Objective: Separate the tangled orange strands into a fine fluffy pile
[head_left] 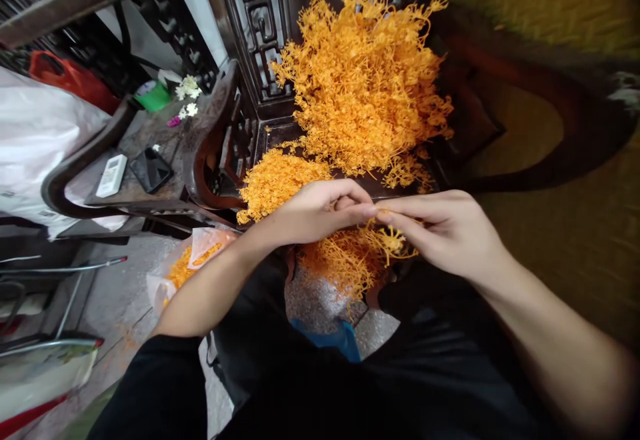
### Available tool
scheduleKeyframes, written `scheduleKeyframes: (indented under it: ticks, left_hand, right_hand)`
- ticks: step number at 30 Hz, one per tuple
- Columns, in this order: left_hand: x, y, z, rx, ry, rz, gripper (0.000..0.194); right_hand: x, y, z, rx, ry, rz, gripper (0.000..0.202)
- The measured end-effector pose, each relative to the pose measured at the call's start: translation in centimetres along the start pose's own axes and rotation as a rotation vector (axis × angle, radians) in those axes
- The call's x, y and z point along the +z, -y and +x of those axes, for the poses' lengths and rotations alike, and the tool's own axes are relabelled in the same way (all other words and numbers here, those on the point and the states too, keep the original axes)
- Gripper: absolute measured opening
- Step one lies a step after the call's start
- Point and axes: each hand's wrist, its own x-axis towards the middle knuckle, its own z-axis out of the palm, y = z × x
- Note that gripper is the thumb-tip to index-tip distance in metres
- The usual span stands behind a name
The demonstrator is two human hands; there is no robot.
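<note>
Both my hands meet in front of me, fingertip to fingertip, above the edge of a dark wooden chair seat. My right hand pinches a thin orange flower sprig between thumb and fingers, its branching end hanging below. My left hand is closed in a pinch at the same sprig's tip; the exact contact is too small to make out. Below the hands hangs a loose bunch of orange sprigs. Beyond them stands a large heap of orange sprigs, with a smaller pile of orange bits beside my left wrist.
A side table at left carries a white remote, a black holder, green tape and small white flowers. On the floor, a plastic bag holds orange pieces. A curved armrest is at right.
</note>
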Motion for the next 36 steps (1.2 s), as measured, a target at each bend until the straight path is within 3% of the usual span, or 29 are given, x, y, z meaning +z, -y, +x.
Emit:
scheduleKeyframes:
  ticks: [7,14,17,19,22,23,25,27,29,33,36]
  left_hand:
    - [0.6,-0.1,-0.2,0.038,-0.154,0.006,0.039]
    - [1.8,-0.5,-0.7,-0.047,-0.124,-0.328,0.04]
    - [1.2,-0.6,-0.7,-0.06,-0.115,-0.482,0.037]
    - [-0.4,-0.5,-0.9,0.001,-0.233,-0.592,0.037]
    - [-3.1,-0.3,-1.3,0.091,-0.527,-0.688,0.034]
    - [-3.5,-0.2,-1.3,0.059,-0.542,-0.692,0.031]
    - [-3.4,0.0,-1.3,-0.006,-0.497,-0.658,0.026]
    - [-2.3,0.0,-1.1,-0.05,-0.407,-0.608,0.019]
    - [-0.9,-0.1,-1.0,-0.102,-0.318,-0.587,0.012]
    - [1.4,-0.2,-0.8,-0.306,-0.099,-0.607,0.02]
    - [2.3,0.0,-0.5,-0.34,-0.052,-0.526,0.044]
  right_hand:
    - [-0.2,0.7,-0.2,-0.025,-0.054,-0.057,0.023]
    - [0.1,0.8,-0.5,-0.174,-0.157,0.054,0.012]
    - [-0.2,0.6,-0.9,-0.162,-0.179,0.061,0.011]
    - [-0.7,0.1,-1.4,-0.116,-0.259,0.087,0.01]
    - [-1.2,-1.0,-1.9,0.015,-0.488,0.189,0.007]
    - [-1.3,-1.2,-1.9,0.064,-0.512,0.197,0.007]
    - [-1.0,-1.4,-1.7,0.135,-0.446,0.124,0.012]
    - [-0.6,-1.1,-1.3,0.144,-0.357,-0.016,0.019]
    - [-0.1,-0.6,-0.8,0.109,-0.356,-0.137,0.02]
    - [0.7,0.0,-0.1,0.008,-0.394,-0.314,0.018]
    - [1.4,0.0,-0.1,-0.067,-0.371,-0.404,0.019]
